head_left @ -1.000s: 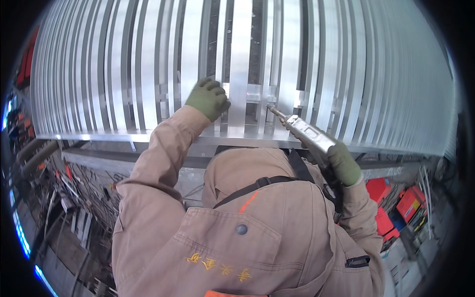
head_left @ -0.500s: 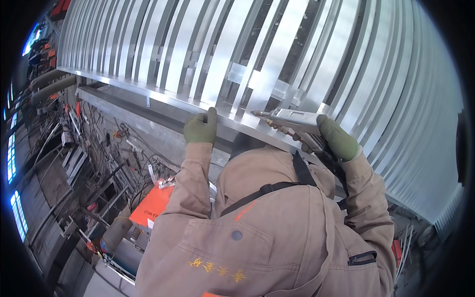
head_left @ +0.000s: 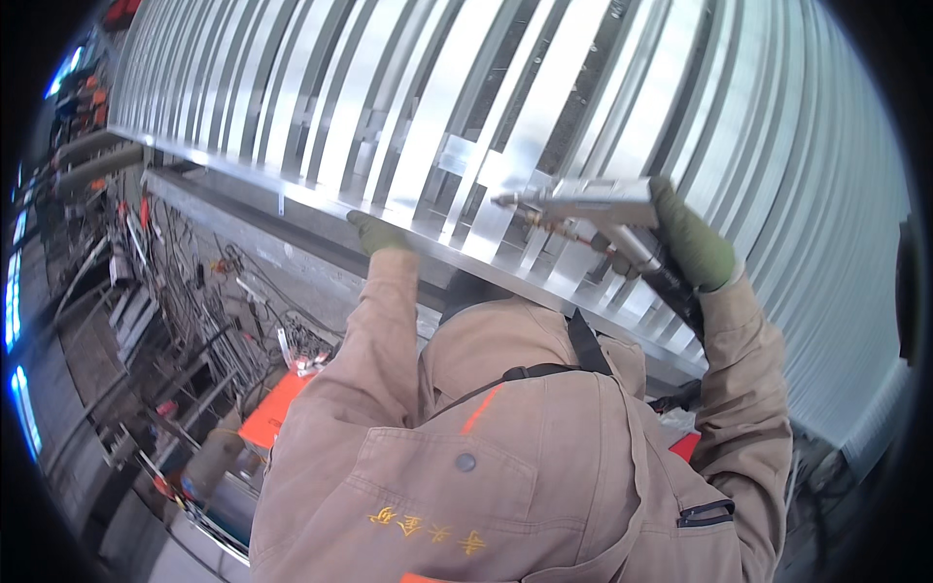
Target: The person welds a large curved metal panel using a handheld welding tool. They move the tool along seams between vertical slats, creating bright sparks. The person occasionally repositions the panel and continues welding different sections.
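Observation:
My right hand (head_left: 695, 243), in a green glove, is closed around a silver pistol-shaped tool (head_left: 604, 204). Its narrow tip points left, brass-coloured fittings run beneath the body, and a black grip or hose hangs below. Its exact kind I cannot make out. The tip hovers above the near rail of a large slatted aluminium panel (head_left: 418, 146), apparently without touching. Against that rail's near edge rests my left hand (head_left: 382, 235), also gloved in green. One fingertip or thumb points left; the other fingers are mostly hidden and slightly blurred.
Below the panel runs a grey metal beam (head_left: 233, 209). To the left the floor holds tangled cables and metal scraps (head_left: 199, 335). An orange box (head_left: 275, 408) stands near my left elbow. Thick round bars (head_left: 102, 170) jut out at the panel's far-left corner.
My left hand has slid left along the rail, its raised thumb no longer upright. The tool in my right hand has risen slightly and moved a little right. The view has shifted slightly.

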Tool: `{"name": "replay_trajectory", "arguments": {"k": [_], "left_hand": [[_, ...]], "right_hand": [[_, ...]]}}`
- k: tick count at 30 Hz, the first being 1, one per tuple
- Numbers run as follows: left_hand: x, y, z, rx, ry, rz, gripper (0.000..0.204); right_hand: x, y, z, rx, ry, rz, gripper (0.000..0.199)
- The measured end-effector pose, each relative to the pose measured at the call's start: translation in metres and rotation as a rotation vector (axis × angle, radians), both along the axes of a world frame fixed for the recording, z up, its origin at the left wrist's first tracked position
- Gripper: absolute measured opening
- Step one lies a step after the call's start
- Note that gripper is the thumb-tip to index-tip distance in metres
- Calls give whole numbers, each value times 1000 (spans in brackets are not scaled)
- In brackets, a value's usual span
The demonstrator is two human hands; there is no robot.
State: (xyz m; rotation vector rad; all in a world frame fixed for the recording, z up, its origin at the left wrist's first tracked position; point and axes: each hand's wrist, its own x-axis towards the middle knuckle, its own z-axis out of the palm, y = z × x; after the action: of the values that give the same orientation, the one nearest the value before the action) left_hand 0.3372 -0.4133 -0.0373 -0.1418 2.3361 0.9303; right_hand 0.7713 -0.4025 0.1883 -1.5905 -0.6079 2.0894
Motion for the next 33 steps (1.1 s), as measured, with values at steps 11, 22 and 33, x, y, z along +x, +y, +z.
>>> {"name": "replay_trajectory", "arguments": {"k": [11, 22, 33], "left_hand": [[-40, -6, -80, -555, 277, -580, 70], [26, 33, 18, -180, 129, 149, 81], [10, 8, -31, -69, 275, 79, 88]], "right_hand": [[-40, 5, -65, -40, 99, 361, 80], [-39, 2, -99, -7, 167, 425, 77], [-52, -6, -88, 260, -170, 710, 42]]}}
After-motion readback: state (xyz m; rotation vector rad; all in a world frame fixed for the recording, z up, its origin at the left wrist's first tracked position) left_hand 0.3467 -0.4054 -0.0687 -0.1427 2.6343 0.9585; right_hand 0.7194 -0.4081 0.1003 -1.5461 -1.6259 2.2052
